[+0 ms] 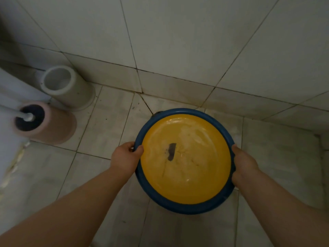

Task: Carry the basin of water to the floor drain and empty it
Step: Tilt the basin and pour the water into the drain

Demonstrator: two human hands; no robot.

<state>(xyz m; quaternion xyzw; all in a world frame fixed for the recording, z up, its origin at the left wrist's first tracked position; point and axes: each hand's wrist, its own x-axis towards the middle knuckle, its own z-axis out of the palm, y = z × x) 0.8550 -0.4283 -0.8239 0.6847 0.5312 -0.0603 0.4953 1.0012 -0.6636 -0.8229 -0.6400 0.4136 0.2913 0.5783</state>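
No text, label, brand, number or sign could be read anywhere. The only mark was a dark smudge (pixel 171 151) on the yellow inside of the basin (pixel 185 206) (a blot under the water, too blurred to be told as lettering or a sticker). The two holders on the floor, the white one (pixel 71 86) and the pink one (pixel 53 125), bore no print that showed, and the tiles were plain.

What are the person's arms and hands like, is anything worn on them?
Nothing worn shows. The left hand and right hand are bare, with no gloves, rings or watch visible. Both forearms are uncovered down to the picture's lower edge, with no sleeves in view.
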